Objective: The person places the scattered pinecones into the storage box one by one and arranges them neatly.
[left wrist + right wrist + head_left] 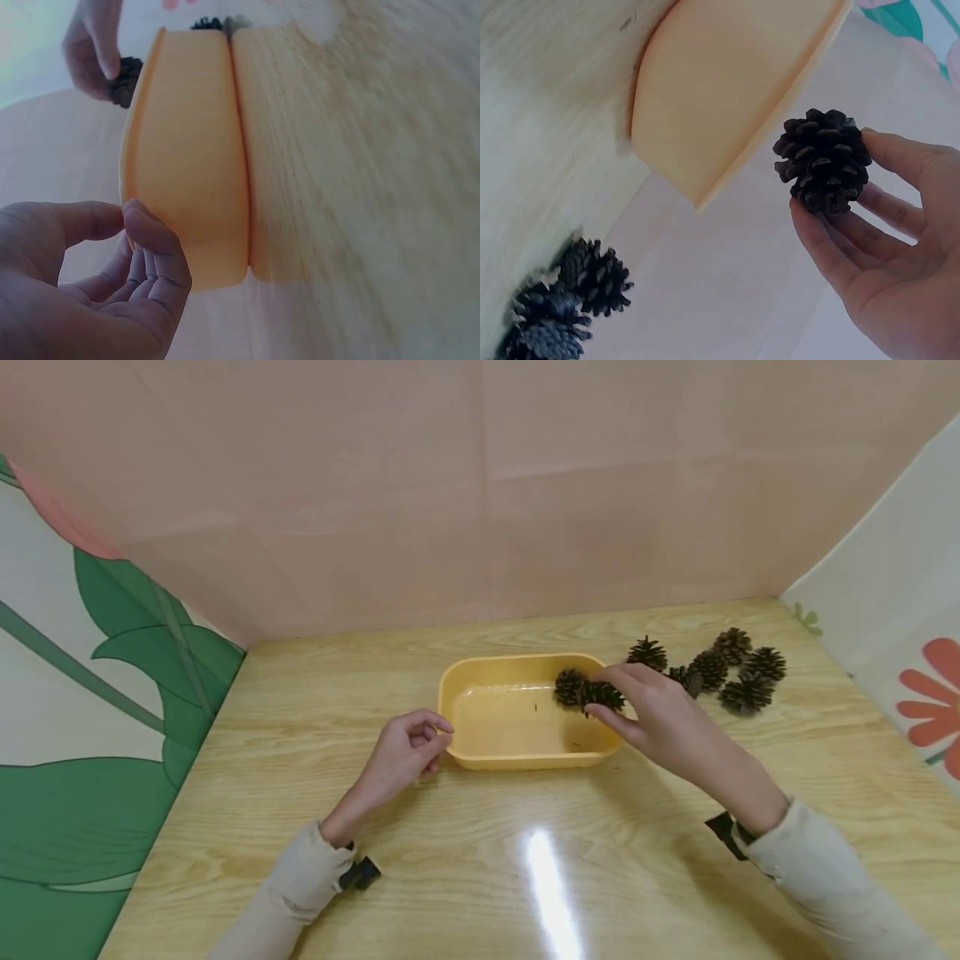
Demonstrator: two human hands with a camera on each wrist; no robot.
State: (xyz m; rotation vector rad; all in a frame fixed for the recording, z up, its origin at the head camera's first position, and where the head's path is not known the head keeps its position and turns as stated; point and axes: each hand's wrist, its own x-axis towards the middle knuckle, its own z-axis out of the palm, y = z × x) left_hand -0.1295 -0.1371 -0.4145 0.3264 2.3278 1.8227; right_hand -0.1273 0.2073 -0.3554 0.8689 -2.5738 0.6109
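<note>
A yellow plastic basin [517, 762] stands on the table. My left hand [408, 745] pinches the rim at its left end between thumb and fingers, as the left wrist view also shows. Over the basin's right end, my right hand [667, 718] grips a dark brown pine cone [823, 161] between thumb and fingertips, above the rim. Another pine cone [568, 687] lies inside the basin, just left of the held one. Small dark bits are scattered on the basin's floor.
To the right of the basin, several more pine cones [746, 692] lie grouped on the wooden table [315, 693]; one pine cone [647, 652] sits behind my right hand. A pinkish cloth wall [360, 527] closes off the back, with printed panels at both sides.
</note>
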